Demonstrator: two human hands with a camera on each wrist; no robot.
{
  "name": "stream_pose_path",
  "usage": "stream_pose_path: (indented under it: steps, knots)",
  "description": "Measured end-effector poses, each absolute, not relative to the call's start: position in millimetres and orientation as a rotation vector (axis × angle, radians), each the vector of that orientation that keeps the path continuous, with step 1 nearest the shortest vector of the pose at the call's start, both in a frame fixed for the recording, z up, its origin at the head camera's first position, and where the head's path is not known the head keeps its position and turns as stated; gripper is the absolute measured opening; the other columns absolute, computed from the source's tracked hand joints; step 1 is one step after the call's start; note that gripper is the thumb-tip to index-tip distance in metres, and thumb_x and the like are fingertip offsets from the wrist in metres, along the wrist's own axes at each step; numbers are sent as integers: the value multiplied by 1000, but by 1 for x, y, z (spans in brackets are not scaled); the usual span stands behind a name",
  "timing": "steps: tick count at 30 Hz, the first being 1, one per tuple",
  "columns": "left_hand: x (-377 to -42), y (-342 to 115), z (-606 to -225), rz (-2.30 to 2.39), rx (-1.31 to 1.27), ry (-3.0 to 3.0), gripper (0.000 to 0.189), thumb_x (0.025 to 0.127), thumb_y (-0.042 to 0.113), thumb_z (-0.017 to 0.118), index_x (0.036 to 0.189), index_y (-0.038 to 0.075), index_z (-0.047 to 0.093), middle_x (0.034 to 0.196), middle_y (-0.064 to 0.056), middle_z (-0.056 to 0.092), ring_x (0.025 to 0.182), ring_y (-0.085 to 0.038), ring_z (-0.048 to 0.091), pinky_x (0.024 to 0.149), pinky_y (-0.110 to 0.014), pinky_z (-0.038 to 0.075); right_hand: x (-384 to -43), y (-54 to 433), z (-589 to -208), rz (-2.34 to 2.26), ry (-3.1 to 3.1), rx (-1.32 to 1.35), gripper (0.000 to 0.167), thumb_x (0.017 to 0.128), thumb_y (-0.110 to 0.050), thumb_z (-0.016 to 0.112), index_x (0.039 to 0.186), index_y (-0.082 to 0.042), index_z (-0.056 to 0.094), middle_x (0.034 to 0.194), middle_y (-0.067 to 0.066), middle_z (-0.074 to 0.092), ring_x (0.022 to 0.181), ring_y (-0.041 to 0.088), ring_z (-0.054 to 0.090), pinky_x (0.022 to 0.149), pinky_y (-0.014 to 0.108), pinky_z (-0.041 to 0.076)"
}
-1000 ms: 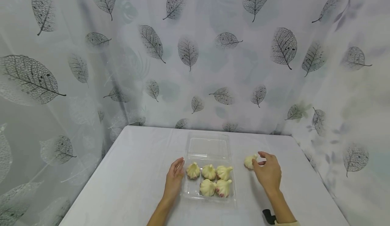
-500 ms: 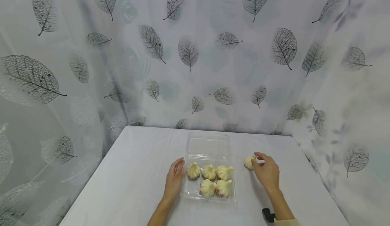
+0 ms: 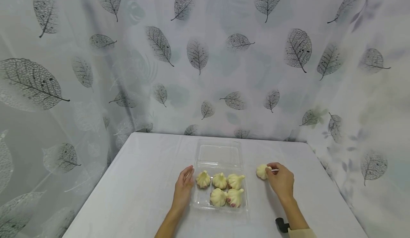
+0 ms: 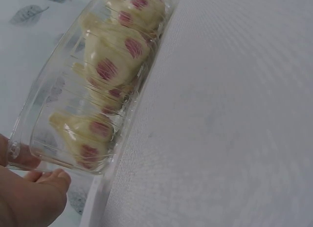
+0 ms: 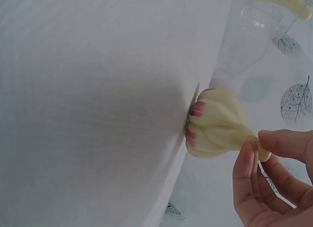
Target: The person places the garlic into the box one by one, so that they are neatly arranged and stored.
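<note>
In the head view, a clear plastic clamshell box (image 3: 200, 198) lies with its lid (image 3: 219, 154) folded back. Several pale garlic bulbs (image 3: 219, 181) sit in its base; the near left part holds none. My left hand (image 3: 182, 192) rests along the box's left side, fingers lightly bent against the wall. Purple-pink patches mark the bulbs (image 4: 112, 53) seen through the plastic in the left wrist view. Right of the box, my right hand (image 3: 283, 182) pinches a separate garlic bulb (image 5: 217, 122) by its stem between thumb and fingertips. Its base is right at the white tabletop.
A white cloth covers the table (image 3: 141, 181). Beside my right forearm shows a black curved piece (image 3: 282, 225). A leaf-printed curtain (image 3: 205, 70) hangs behind the table and at both sides.
My right hand has come down slightly and its fingertips have closed onto the stem of the separate garlic bulb. The left hand and the box have stayed put.
</note>
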State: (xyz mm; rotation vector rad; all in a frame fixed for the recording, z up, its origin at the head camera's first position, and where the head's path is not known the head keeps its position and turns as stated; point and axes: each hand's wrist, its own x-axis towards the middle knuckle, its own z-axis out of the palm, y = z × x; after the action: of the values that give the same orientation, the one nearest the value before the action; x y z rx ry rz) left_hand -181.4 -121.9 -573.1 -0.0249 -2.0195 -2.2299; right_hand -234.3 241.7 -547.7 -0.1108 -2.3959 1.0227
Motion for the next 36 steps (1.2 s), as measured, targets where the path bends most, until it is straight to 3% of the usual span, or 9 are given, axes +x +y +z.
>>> stream_pose_path:
  steps: [6, 13, 23, 32, 36]
  knots:
    - [-183, -123, -574, -2217, -18, -2032, 54, 103, -9, 43, 156, 0, 38, 165, -21, 36, 154, -35, 33, 121, -28, 35, -236, 242, -547, 1010, -2378, -105, 10, 89, -6, 78, 98, -3, 79, 80, 10, 76, 73, 25, 73, 50, 21, 52]
    - [-184, -124, -575, -2166, -44, -2071, 48, 108, -1, 46, 155, 2, 39, 164, -19, 37, 154, -34, 34, 122, -34, 35, -233, 240, -541, 986, -2341, -43, 11, 89, -4, 79, 99, -2, 79, 84, 13, 77, 74, 27, 73, 52, 21, 53]
    - [-182, -123, -574, -2123, -50, -2076, 49, 106, -4, 45, 154, -2, 39, 162, -24, 38, 152, -40, 35, 120, -32, 38, -224, 236, -524, 1040, -2329, -64, 12, 90, -5, 78, 102, -3, 79, 87, 13, 78, 76, 28, 74, 51, 18, 54]
    - [-182, -123, -574, -2174, -33, -2067, 50, 106, -3, 46, 156, 1, 38, 165, -19, 36, 154, -35, 33, 122, -34, 35, -213, 227, -508, 1076, -2301, -26, 15, 90, -7, 80, 105, -5, 80, 97, 13, 79, 80, 27, 75, 59, 14, 55]
    - [-182, -123, -574, -2170, -33, -2062, 50, 106, -3, 46, 155, 1, 39, 164, -20, 37, 153, -35, 34, 122, -33, 35, -207, 221, -501, 1100, -2291, -16, 14, 89, -7, 81, 103, -6, 80, 93, 11, 79, 76, 24, 74, 56, 12, 54]
